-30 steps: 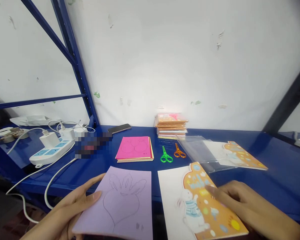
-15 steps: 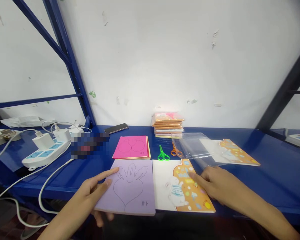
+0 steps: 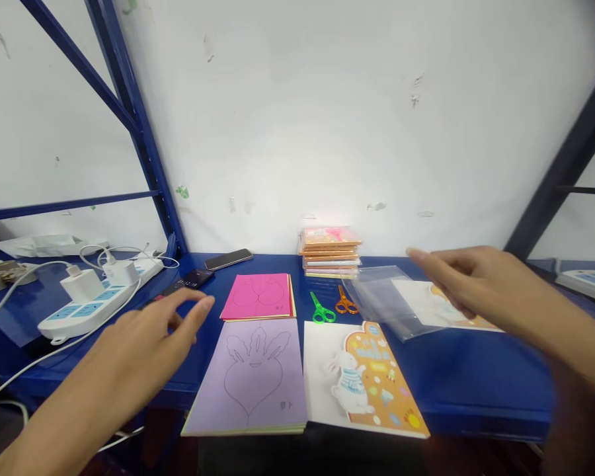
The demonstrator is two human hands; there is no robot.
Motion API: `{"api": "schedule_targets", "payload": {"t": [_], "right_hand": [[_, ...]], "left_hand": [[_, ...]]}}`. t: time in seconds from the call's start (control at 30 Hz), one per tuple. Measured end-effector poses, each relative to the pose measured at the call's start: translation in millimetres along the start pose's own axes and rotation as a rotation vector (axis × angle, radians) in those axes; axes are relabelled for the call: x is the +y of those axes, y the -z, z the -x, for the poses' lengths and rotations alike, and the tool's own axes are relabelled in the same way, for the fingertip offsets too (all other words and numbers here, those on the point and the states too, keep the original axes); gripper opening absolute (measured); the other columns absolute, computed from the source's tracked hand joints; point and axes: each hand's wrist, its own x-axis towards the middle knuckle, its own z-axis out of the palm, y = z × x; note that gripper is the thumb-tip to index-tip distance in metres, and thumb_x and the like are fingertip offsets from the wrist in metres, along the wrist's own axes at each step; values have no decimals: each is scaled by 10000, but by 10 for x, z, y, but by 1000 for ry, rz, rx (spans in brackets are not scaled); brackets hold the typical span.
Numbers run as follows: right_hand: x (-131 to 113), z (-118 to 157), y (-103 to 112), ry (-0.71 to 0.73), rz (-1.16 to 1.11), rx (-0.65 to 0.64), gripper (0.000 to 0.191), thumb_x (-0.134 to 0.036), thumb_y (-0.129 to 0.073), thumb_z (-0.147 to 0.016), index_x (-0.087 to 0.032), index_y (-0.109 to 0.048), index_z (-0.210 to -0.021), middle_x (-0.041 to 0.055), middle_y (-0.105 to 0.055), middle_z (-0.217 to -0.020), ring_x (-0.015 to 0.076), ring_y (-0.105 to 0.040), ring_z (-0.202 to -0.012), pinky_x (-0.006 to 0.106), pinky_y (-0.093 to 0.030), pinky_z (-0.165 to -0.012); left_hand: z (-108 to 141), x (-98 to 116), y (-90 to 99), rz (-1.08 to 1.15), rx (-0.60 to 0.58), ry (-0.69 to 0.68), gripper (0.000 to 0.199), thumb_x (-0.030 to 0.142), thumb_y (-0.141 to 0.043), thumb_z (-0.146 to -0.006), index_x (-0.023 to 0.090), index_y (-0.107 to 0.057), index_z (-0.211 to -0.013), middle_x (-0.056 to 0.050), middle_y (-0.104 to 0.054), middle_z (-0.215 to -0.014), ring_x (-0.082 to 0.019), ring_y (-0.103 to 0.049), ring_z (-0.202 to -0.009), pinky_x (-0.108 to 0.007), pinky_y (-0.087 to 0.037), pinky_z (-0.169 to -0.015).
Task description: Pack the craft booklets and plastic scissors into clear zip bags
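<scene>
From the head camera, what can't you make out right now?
Head view:
- Orange-edged card: mostly hidden by the right hand and clear plastic sleeve.
- Dark phone: partly hidden by the left hand.
- Small characters on the lilac sheet: too small to read.

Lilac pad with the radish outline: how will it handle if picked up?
The lilac pad looks like thin stacked sheets, so probably light and floppy, apt to sag if lifted by one edge. On the glossy blue shelf it may slide if pushed.
</scene>
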Motion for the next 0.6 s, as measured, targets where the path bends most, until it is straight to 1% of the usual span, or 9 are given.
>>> {"api": "schedule_targets", "payload": {"t": [0.03,0.13,0.2,0.27,0.3,0.33,0.4,0.47,0.6], "right_hand": [[-14,-23,9,-14,-27,23,679,-792,-399,-903,-242,-419,-506,28,-480,-446,159,-452,-417,328,-329,-439],[45,-76,-81,-42,-94,55,680,-776,-388,-921,-238,-373,-505,18,-475,-432,159,-482,-418,321,-352,-456],[161,-125,-187,-27,-106,-19,644,-752,-423,-924,-238,-423,-536,13,-510,-450,162,-503,-428,315,-365,-468],[301,-189,-276,-10,-91,-102,580,-714,-458,-931,-237,-517,-606,14,-565,-488,173,-543,-453,312,-383,-486],[366,-223,-304,-9,-67,-117,547,-688,-471,-936,-234,-556,-643,19,-589,-506,181,-566,-468,313,-392,-499],[423,-253,-321,-7,-39,-116,513,-654,-478,-946,-229,-590,-680,27,-614,-528,190,-590,-485,315,-400,-514],[500,-297,-328,-19,12,-78,463,-588,-474,-962,-216,-628,-734,45,-650,-567,202,-621,-508,320,-415,-540],[532,-316,-323,-37,35,-68,448,-572,-469,-962,-206,-649,-775,52,-673,-598,205,-635,-521,318,-427,-546],[538,-321,-347,-105,-18,-184,490,-631,-441,-955,-203,-670,-887,55,-711,-669,206,-663,-565,301,-458,-519]], "left_hand": [[-44,56,28,-88,36,-20,396,619,-646,-826,307,-733,-1054,-40,-721,-656,-261,-650,-575,-291,-395,-498],[-158,108,68,-153,61,-18,467,645,-569,-860,298,-703,-1143,-67,-768,-768,-303,-717,-719,-311,-464,-557],[-215,42,62,-198,75,-13,465,633,-598,-842,277,-726,-1113,-99,-778,-815,-342,-725,-795,-331,-480,-595],[-255,-69,42,-255,84,-53,450,597,-679,-794,254,-760,-1072,-141,-788,-974,-393,-713,-957,-363,-506,-702],[-268,-128,29,-262,70,-83,449,567,-723,-765,246,-769,-1076,-152,-776,-1091,-414,-685,-1065,-382,-512,-788],[-280,-183,14,-252,23,-105,456,528,-763,-736,246,-771,-1095,-149,-755,-1189,-425,-646,-1165,-399,-502,-882],[-303,-265,-20,-224,-78,-124,454,444,-806,-694,246,-773,-1102,-125,-726,-1283,-423,-583,-1274,-425,-453,-1017],[-338,-299,-64,-240,-160,-105,455,378,-793,-693,229,-765,-1122,-131,-737,-1259,-418,-608,-1244,-439,-464,-1017],[-437,-271,-166,-426,-304,16,625,233,-697,-707,201,-652,-1329,-151,-756,-1192,-350,-722,-1018,-396,-559,-844]]}}
